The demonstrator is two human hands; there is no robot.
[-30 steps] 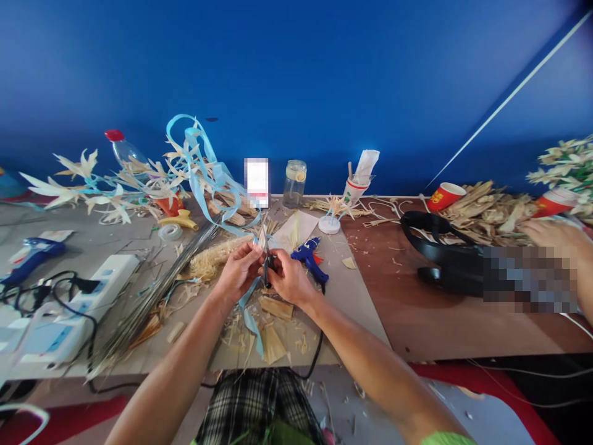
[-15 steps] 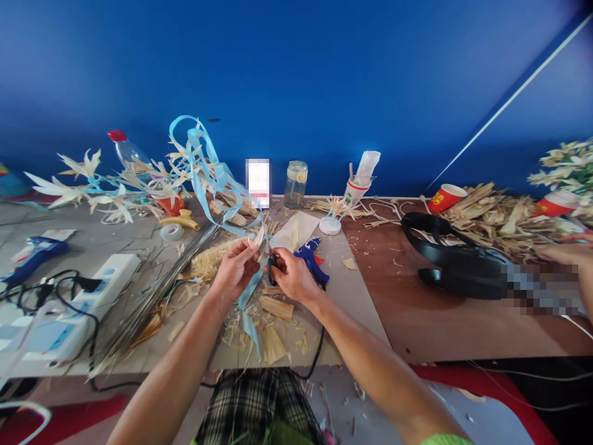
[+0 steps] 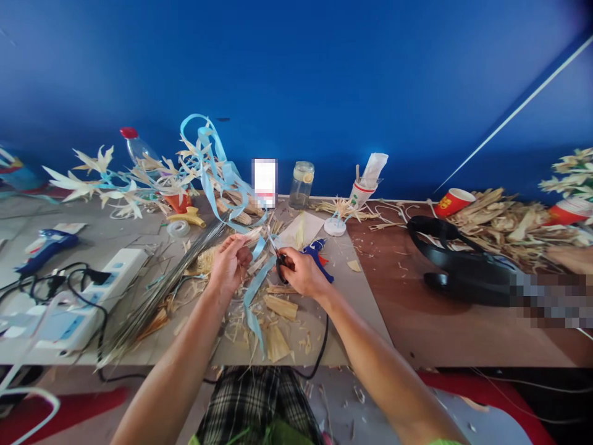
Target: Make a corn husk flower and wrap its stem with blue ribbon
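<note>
My left hand (image 3: 230, 262) pinches a pale strip of dried corn husk (image 3: 253, 235) above the table's middle. Black-handled scissors (image 3: 280, 267) are in my right hand (image 3: 303, 272), their blades pointing up and away, just right of the husk. A light blue ribbon (image 3: 254, 290) trails down between my hands and loops up behind them to the left. Right beside my right hand lies a blue glue gun (image 3: 319, 256). Husk scraps (image 3: 280, 306) are strewn on the board below my hands.
On the left are a bundle of thin wires (image 3: 152, 309), a white power strip (image 3: 106, 284) and another blue glue gun (image 3: 49, 247). Husk flowers (image 3: 111, 191), a glass jar (image 3: 302, 185) and a paper cup (image 3: 361, 193) stand behind. A black headset (image 3: 463, 272) and another person's hand (image 3: 572, 256) are right.
My left hand has drawn slightly apart from the scissors, holding the husk strip leftward. The view has shifted a little to the left. The other person's hand has pulled back to the right.
</note>
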